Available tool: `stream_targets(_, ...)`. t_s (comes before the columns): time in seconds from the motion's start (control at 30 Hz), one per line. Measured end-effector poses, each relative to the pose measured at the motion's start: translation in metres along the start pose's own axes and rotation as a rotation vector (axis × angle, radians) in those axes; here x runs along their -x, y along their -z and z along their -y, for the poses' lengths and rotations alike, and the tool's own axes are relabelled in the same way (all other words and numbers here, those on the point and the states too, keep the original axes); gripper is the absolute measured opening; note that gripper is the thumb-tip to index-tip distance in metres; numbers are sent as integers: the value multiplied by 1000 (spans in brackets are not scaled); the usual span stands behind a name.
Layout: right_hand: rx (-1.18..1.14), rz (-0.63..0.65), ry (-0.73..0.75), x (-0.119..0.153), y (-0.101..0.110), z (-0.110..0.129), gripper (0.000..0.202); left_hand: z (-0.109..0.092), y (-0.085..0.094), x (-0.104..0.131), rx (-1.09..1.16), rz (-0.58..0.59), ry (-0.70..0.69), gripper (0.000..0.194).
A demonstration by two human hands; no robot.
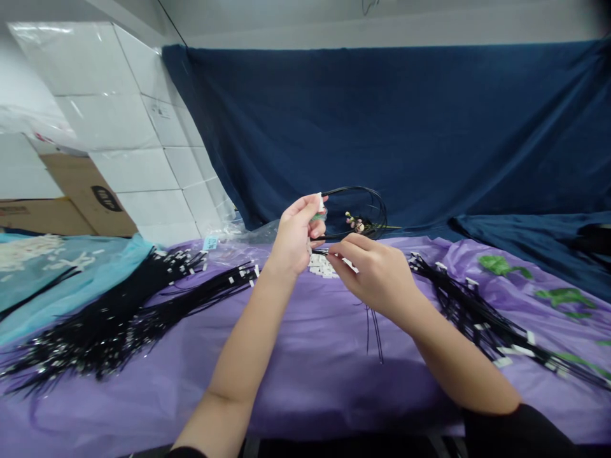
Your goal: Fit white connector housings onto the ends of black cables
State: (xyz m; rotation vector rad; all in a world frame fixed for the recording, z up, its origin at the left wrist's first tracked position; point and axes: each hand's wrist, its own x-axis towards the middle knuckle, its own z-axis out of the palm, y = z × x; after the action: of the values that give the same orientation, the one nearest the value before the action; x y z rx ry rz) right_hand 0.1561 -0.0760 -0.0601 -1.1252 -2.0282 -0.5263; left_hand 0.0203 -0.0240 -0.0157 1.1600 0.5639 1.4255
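Note:
Near the middle of the head view, my left hand (300,234) is closed on a looped bundle of black cables (379,202) with a white connector (321,202) at its fingertips. The loop arcs to the right, behind my right hand. My right hand (370,264) pinches thin black cable ends beside my left palm. Below and between the hands lies a pile of small white connectors (322,266), partly hidden by them. A few loose black wires (373,331) hang below my right hand.
Black cable bundles (191,296) lie at left on the purple cloth (334,381), and another bundle (472,305) at right. White pieces (33,251) rest on a light-blue cloth (114,254). White boxes (138,133) and a dark-blue curtain (382,121) stand behind.

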Motion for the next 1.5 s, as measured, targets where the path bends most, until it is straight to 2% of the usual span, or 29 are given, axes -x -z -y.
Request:
stream_targets(0.3, 84, 97, -73, -2, -2, 6, 24, 2, -1, -1, 21, 21, 1, 17)
stream_targets(0.5, 58, 70, -138, -3, -6, 8, 23, 8, 0, -4, -1, 20, -24, 17)
stream_targets(0.57, -112, 63, -183, -4, -5, 7, 18, 10, 1, -5, -9, 19, -45, 18)
stream_targets(0.6, -269, 78, -203, -5, -3, 5, 15, 11, 1, -6, -13, 17, -60, 19)
stream_targets(0.73, -1137, 308, -326, -10, 8, -11, 17, 11, 2, -9, -22, -11, -90, 17)
stream_targets(0.8, -1419, 378, -401, -12, 13, -20, 19, 11, 2, -10, -24, -29, -82, 17)
stream_targets(0.83, -1493, 364, -428, -13, 15, -24, 20, 11, 3, -10, -23, -34, -77, 18)
stream_targets(0.9, -1532, 238, -467, -15, 15, -28, 20, 11, 3, -11, -17, -33, -70, 18)
stream_targets(1.1, -1363, -480, -546, -26, 8, -40, 22, 10, 2, -9, -2, -20, -50, 19)
stream_targets(1.2, -1324, -735, -524, -30, 20, -54, 25, 9, 2, -8, -9, -24, -49, 19)
stream_targets(1.23, -1310, -777, -518, -29, 27, -60, 27, 8, 2, -8, -10, -24, -50, 19)
stream_targets(1.3, -1285, -784, -487, -24, 41, -72, 30, 8, 2, -7, -9, -27, -49, 17)
stream_targets(1.4, -1213, -645, -388, -15, 55, -81, 20, 10, 2, -7, -18, -22, -50, 16)
stream_targets(1.5, -1228, -550, -296, -9, 53, -74, 10, 12, 2, -7, -53, 8, -65, 17)
